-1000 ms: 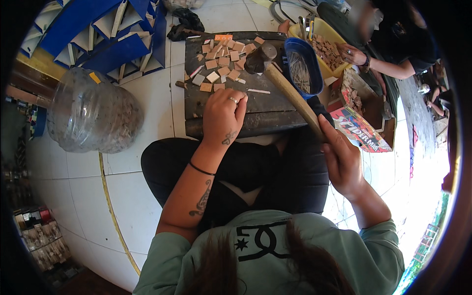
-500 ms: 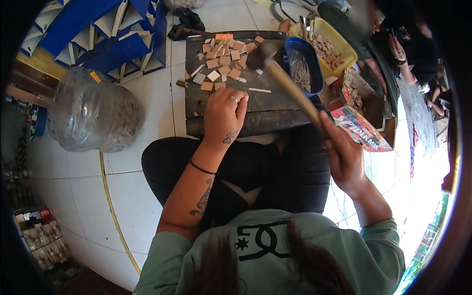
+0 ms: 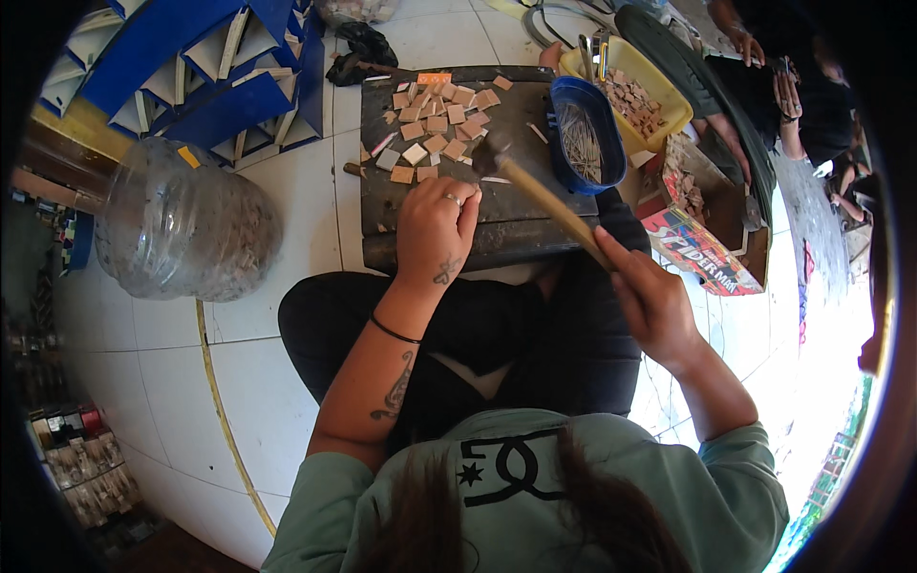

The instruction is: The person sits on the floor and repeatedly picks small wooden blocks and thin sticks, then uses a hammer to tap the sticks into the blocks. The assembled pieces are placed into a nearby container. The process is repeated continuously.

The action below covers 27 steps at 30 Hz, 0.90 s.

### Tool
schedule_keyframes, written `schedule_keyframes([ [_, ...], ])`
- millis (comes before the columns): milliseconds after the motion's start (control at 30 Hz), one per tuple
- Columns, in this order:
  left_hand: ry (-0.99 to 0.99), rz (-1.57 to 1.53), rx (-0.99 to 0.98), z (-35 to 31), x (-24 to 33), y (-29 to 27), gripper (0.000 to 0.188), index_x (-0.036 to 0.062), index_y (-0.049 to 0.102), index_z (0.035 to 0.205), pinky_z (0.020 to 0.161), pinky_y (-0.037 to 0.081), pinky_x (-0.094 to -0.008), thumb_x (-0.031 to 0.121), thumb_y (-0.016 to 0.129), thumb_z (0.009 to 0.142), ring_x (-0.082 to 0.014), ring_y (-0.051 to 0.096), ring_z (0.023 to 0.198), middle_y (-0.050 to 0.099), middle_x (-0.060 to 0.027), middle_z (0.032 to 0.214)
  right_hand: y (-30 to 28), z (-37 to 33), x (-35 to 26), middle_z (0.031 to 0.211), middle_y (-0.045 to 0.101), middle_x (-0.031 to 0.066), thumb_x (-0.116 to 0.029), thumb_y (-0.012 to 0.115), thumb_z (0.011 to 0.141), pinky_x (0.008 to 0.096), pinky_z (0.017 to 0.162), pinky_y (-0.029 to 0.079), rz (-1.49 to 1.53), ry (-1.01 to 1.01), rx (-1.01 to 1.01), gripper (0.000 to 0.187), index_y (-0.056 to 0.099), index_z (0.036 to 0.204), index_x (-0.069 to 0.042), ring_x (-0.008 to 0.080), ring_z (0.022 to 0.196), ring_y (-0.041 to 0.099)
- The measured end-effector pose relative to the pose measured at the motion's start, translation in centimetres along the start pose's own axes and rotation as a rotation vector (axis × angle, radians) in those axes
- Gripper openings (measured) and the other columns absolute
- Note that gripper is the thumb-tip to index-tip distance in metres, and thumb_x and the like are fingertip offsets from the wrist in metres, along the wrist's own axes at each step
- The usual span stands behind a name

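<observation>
I am counting one hammer [image 3: 546, 202], two working hands, and one dark board [image 3: 387, 215] that is lying low on the floor [image 3: 272, 372]. On the board I am seeing more than twenty small wooden tiles [image 3: 437, 124]; they are overlapping, so I am giving no exact figure. They are massing from the middle toward the far edge, left of centre. One orange piece [image 3: 435, 79] is sitting at the far edge, and a pale strip [image 3: 538, 134] is lying apart, toward the right edge.

I am recording one blue tub [image 3: 583, 186] of thin rods at the right edge, and beyond it one yellow tub [image 3: 671, 84] and one printed box [image 3: 702, 253], both holding wooden pieces. One clear plastic jar [image 3: 186, 220] is standing off the left edge.

The hammer is showing a blunt, dark, scuffed metal head and a straight, light-brown wooden handle. It is slanting across the board's near right corner, its head just beside the left fingertips; I cannot tell whether it is touching anything below.

The right hand [image 3: 654, 296] is gripping the handle's lower end. The left hand [image 3: 435, 210] is closing, thumb against bent fingers, over the near part of the board; I cannot tell whether it is pinching something.
</observation>
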<state>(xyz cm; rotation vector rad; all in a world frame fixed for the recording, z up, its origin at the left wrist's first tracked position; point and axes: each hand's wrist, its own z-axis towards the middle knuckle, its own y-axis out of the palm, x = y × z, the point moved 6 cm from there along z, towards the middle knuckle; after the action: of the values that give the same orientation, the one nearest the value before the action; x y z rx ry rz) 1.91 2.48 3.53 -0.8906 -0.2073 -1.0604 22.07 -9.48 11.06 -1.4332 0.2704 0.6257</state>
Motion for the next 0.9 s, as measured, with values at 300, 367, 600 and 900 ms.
schedule_keyframes([
  [300,0.013,0.057,-0.009,0.0,0.6,-0.2,0.011,0.0018,0.065,0.09,0.074,0.049,-0.0406,0.008,0.071,0.083,-0.0304,0.06,0.079,0.064,-0.0112,0.083,3.4,2.4,2.3,0.097,0.056,0.0103,-0.011,0.062,0.087,0.0431,0.069,0.052,-0.216,0.162,0.228,0.057,0.046,0.141,-0.019,0.032,0.083,0.064],
  [367,-0.04,0.001,-0.002,-0.5,1.1,-0.8,0.013,0.0016,0.066,0.092,0.075,0.049,-0.0392,0.007,0.072,0.082,-0.0297,0.062,0.08,0.064,-0.0112,0.083,5.1,2.9,2.7,0.1,0.056,0.0092,-0.014,0.065,0.085,0.0417,0.074,0.051,-0.197,0.259,0.16,0.053,0.05,0.137,-0.015,0.0297,0.089,0.063],
  [600,-0.44,-0.7,-0.229,-5.0,3.6,-0.8,0.01,-0.0015,0.062,0.096,0.086,0.051,-0.0295,-0.002,0.068,0.087,-0.0167,0.066,0.089,0.068,-0.009,0.093,3.9,2.0,-1.3,0.11,0.059,0.0106,-0.023,0.074,0.08,0.0396,0.088,0.045,0.031,-0.161,0.241,0.048,0.059,0.122,-0.008,0.029,0.105,0.057],
  [900,-0.621,-1.101,-0.309,-5.9,4.4,0.6,0.017,-0.0011,0.062,0.107,0.09,0.049,-0.03,-0.004,0.063,0.09,-0.0166,0.063,0.097,0.067,-0.0128,0.103,5.2,2.6,0.4,0.082,0.069,0.0092,-0.014,0.07,0.085,0.0325,0.068,0.055,0.634,-0.005,-0.122,0.016,0.068,0.098,-0.004,0.0202,0.075,0.069],
])
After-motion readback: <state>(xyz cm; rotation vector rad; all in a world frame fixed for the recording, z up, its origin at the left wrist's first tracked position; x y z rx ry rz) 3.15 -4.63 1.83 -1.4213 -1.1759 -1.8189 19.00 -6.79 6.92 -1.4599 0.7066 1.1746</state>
